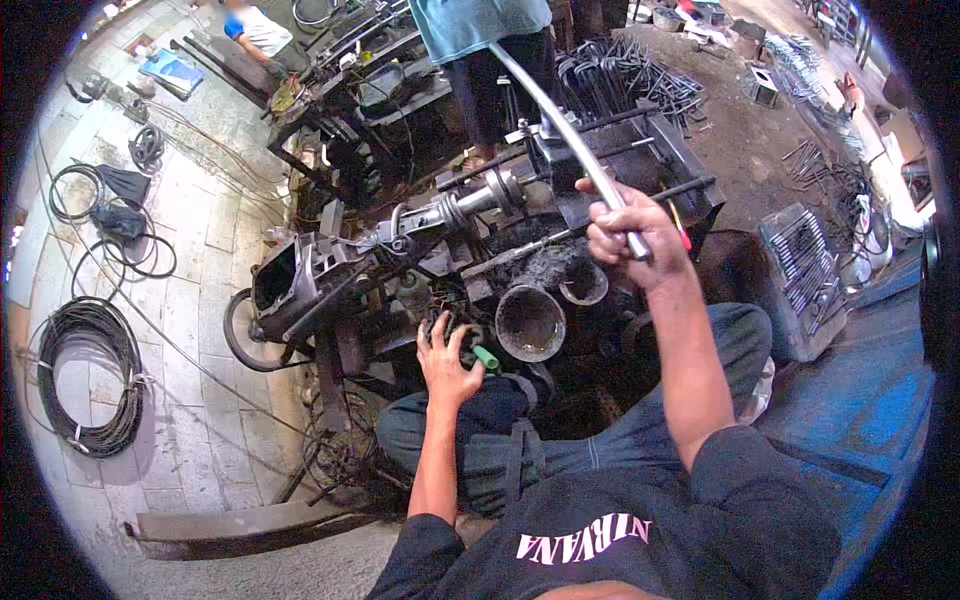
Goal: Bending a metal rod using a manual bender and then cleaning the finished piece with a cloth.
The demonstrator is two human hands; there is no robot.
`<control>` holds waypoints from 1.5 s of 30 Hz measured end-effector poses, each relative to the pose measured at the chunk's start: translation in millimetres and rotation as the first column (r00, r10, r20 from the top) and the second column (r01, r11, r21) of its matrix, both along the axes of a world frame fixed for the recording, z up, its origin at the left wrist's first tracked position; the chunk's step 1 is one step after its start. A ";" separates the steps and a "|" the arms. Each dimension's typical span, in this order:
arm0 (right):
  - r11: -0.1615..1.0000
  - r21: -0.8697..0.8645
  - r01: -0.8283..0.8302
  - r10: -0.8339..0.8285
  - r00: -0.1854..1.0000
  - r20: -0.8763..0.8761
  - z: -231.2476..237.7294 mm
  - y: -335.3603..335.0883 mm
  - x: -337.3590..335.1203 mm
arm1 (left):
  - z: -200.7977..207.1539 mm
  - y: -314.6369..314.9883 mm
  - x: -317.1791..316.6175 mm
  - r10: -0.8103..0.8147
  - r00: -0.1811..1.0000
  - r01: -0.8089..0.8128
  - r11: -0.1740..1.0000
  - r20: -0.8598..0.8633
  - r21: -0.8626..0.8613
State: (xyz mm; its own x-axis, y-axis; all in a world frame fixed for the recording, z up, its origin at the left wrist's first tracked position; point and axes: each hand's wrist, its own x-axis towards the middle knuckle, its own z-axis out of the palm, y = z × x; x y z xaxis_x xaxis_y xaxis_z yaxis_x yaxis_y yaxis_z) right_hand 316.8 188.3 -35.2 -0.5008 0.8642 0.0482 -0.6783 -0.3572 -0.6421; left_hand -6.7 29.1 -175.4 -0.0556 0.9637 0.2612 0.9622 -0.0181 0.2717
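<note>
My right hand [640, 235] is closed around the lower end of a long silver metal rod [570, 135]. The rod slants away up and to the left, its far end in front of a person in a blue-grey shirt [480, 25]. Low beside the machine, my left hand [447, 370] has its fingers spread over dark, greasy parts; whether they press on anything is hidden in shadow. A green handle [485, 357] lies just right of that thumb. Between my hands sits a round metal bowl [531, 323], with a smaller bowl [583, 282] behind it. A greasy machine with a metal shaft [480, 199] stretches ahead.
Bent dark metal rods [610, 80] are heaped beyond the machine. At right stands a tray of metal rods [803, 265]. Coiled black cable [90, 375] lies on the left floor, near a long beam [240, 525]. Another person [262, 35] is at the far left.
</note>
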 end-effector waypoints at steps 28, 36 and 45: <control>0.989 0.135 -0.064 -0.066 0.624 0.779 21.2 24.7 32.7 | -7.2 0.7 18.2 0.147 0.987 -0.130 0.969 -0.069 0.212; 0.983 0.151 -0.105 -0.061 0.586 0.808 30.3 33.1 33.1 | -2.3 5.3 18.6 0.154 0.987 -0.143 0.968 -0.039 0.207; 0.990 0.142 -0.024 -0.097 0.614 0.784 32.8 40.6 22.8 | -3.5 2.6 10.8 0.160 0.986 -0.144 0.964 -0.054 0.222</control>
